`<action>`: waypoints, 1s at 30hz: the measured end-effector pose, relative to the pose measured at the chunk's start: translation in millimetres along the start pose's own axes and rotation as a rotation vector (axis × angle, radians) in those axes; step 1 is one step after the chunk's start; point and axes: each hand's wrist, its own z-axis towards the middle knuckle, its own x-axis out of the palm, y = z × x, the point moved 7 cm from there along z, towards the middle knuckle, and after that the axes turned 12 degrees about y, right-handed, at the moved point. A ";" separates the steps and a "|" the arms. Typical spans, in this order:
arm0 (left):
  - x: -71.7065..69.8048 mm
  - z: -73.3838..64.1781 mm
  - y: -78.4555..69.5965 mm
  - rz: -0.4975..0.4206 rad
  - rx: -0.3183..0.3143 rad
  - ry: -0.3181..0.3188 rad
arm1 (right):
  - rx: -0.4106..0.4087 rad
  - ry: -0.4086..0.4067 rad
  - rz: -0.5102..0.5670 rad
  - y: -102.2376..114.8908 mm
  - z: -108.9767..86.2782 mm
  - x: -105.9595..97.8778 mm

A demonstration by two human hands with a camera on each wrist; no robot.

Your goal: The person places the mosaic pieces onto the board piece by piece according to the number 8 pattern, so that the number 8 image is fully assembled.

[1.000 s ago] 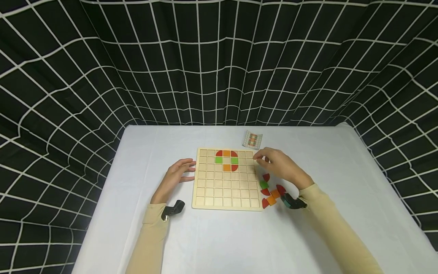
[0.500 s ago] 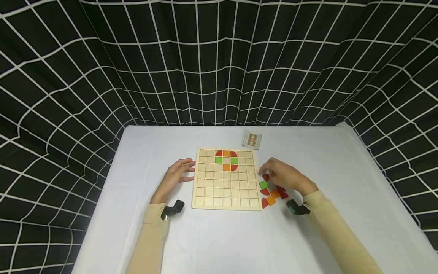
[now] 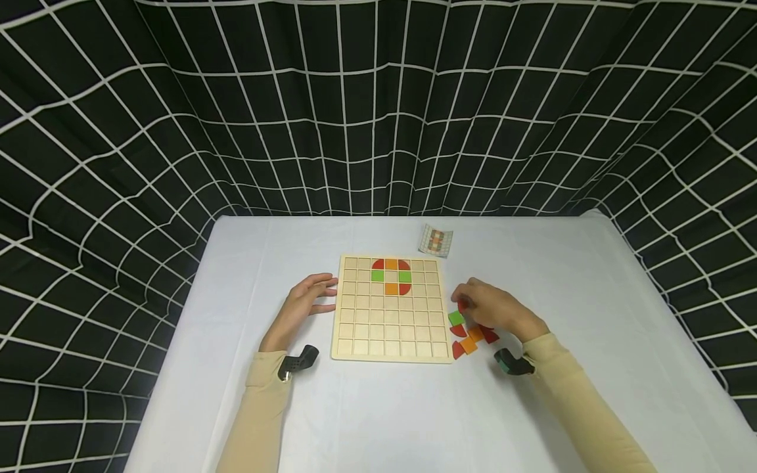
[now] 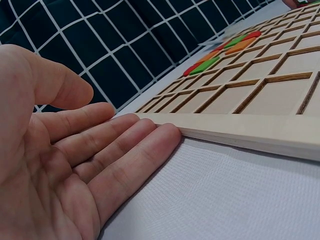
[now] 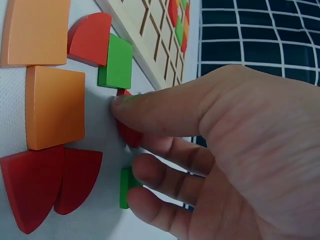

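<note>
A square wooden grid board [image 3: 390, 328] lies on the table with red, orange and green tiles set in its upper middle cells. My left hand [image 3: 303, 307] rests at the board's left edge; in the left wrist view its fingers are straight, fingertips right at the rim. Right of the board, my right hand [image 3: 495, 305] pinches a red quarter-circle tile [image 5: 129, 132] between thumb and index finger. The other fingers curl loosely above a green tile [image 5: 124, 187], which they partly hide. A second green tile [image 5: 119, 62] lies close by the thumb.
Several loose tiles lie near the board's lower right corner, among them an orange square [image 5: 56, 107] and a red quarter circle [image 5: 90, 39]. A small printed pattern card [image 3: 436, 241] lies behind the board. A black curtain [image 3: 378, 118] with white grid lines surrounds the white table [image 3: 367, 420].
My right hand has come down from beside the board's upper right edge to the loose tiles and taken hold of a red quarter-circle tile. The left hand has stayed in place.
</note>
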 end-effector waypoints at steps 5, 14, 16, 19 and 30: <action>-0.5 -1.0 -0.5 0.005 0.005 0.002 | 0.024 0.002 -0.014 -3.8 0.3 0.1; -0.9 -0.8 1.2 0.005 0.015 0.010 | -0.024 -0.015 0.045 -6.1 -4.9 -6.6; -0.9 -0.6 1.2 0.006 0.015 0.012 | -0.043 -0.040 0.065 -3.2 -6.9 -11.7; -1.1 -0.1 1.3 0.004 0.013 0.011 | -0.076 -0.074 0.109 2.3 -8.4 -18.9; -0.3 -0.2 0.7 0.019 0.003 0.005 | -0.182 -0.131 0.124 35.0 -3.7 -38.7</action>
